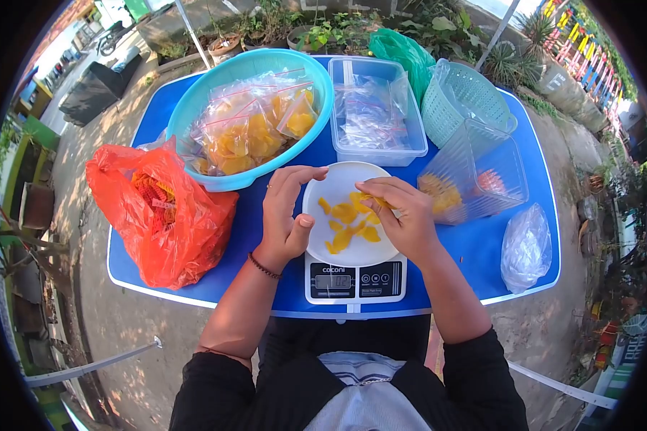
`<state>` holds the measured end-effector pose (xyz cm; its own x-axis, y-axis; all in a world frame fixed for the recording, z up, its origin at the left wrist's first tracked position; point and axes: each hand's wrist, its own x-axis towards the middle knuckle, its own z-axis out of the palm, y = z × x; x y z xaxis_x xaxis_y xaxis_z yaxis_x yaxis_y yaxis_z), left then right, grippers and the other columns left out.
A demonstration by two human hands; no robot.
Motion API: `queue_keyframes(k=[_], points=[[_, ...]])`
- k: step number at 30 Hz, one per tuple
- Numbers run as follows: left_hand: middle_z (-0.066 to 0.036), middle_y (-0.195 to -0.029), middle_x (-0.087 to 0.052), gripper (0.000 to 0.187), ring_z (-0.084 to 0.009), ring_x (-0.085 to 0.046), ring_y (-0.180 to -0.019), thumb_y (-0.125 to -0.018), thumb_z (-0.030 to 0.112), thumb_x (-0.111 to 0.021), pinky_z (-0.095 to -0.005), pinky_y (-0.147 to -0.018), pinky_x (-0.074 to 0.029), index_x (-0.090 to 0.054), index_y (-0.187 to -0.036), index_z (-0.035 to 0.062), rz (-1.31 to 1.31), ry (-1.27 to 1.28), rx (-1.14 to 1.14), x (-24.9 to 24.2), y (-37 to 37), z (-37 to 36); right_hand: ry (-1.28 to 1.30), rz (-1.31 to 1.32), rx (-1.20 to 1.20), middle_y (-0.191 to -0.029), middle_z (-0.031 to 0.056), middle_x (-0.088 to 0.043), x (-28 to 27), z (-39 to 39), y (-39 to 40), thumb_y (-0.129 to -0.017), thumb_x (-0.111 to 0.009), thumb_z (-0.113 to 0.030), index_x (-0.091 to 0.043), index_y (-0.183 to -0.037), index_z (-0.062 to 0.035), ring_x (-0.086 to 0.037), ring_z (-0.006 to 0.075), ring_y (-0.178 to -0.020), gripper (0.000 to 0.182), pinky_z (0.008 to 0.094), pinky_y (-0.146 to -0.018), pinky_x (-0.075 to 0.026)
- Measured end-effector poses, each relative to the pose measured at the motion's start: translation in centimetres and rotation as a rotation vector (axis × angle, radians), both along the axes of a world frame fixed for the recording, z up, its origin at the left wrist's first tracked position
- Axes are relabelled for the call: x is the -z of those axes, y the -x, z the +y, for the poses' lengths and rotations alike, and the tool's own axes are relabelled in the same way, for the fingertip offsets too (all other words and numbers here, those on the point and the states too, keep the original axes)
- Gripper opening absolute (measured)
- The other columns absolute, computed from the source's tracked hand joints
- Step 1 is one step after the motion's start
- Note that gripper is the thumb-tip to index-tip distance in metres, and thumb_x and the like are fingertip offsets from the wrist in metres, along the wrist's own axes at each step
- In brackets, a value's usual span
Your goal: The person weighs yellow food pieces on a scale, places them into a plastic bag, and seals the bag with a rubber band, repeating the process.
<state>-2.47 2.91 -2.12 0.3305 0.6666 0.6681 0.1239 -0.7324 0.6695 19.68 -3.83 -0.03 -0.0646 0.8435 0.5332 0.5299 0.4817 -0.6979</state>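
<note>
A round white plate (316, 233) rests on a digital kitchen scale (356, 280), whose display shows small digits. Scattered over the plate are several thin yellow chips (343, 213). My left hand (289, 208) curves around the plate's left side, thumb and fingers apart, holding nothing. Over the plate's right side, my right hand (406, 215) has its fingertips pinched on a yellow chip, partly hidden by the fingers.
On the blue table (266, 287) stand a turquoise basin (322, 79) of filled zip bags, a clear box (381, 152) of plastic bags, a green basket (453, 100), and a clear ribbed container (492, 194). A red bag (122, 237) lies left, a plastic bundle (526, 248) right.
</note>
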Motion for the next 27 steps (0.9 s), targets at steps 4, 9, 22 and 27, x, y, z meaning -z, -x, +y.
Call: queue_keyframes(k=[4,9,22,27], points=[[-0.017,-0.113,-0.070,0.083,-0.0308,-0.064,-0.110,-0.099,0.073,-0.040,-0.0405,-0.100,-0.045,-0.067,-0.122,-0.0029,0.021,0.004,-0.009,0.0,0.1,0.0,0.021,-0.003,-0.020,-0.108,0.0146,-0.074,0.2,0.0,0.1,-0.090,-0.071,0.006,-0.075,-0.116,-0.0007,-0.073,0.0294,-0.095,0.027,0.0347,-0.082,-0.060],[-0.016,-0.114,-0.070,0.078,-0.0315,-0.063,-0.110,-0.099,0.070,-0.044,-0.0410,-0.100,-0.044,-0.067,-0.123,-0.0008,0.017,0.011,-0.006,-0.1,0.2,0.0,0.025,-0.016,-0.021,-0.106,0.0142,-0.074,0.1,-0.1,0.2,-0.088,-0.071,0.005,-0.075,-0.115,-0.0004,-0.072,0.0304,-0.094,0.027,0.0371,-0.083,-0.058],[-0.016,-0.115,-0.070,0.068,-0.0319,-0.063,-0.110,-0.099,0.062,-0.050,-0.0414,-0.099,-0.045,-0.067,-0.124,0.0002,0.023,-0.010,-0.002,-0.1,0.2,0.0,0.007,-0.145,-0.091,-0.116,0.0110,-0.068,-0.7,-0.4,0.3,-0.085,-0.075,0.000,-0.077,-0.113,-0.0065,-0.062,0.0306,-0.108,0.029,0.0404,-0.093,-0.053],[-0.015,-0.115,-0.070,0.068,-0.0320,-0.063,-0.109,-0.100,0.062,-0.049,-0.0414,-0.099,-0.044,-0.067,-0.124,0.0003,0.027,-0.003,-0.007,-0.2,0.2,-0.1,-0.013,-0.260,-0.180,-0.126,0.0098,-0.066,-1.2,-0.6,-0.4,-0.078,-0.078,-0.004,-0.078,-0.101,-0.0093,-0.059,0.0319,-0.115,0.024,0.0421,-0.100,-0.050]])
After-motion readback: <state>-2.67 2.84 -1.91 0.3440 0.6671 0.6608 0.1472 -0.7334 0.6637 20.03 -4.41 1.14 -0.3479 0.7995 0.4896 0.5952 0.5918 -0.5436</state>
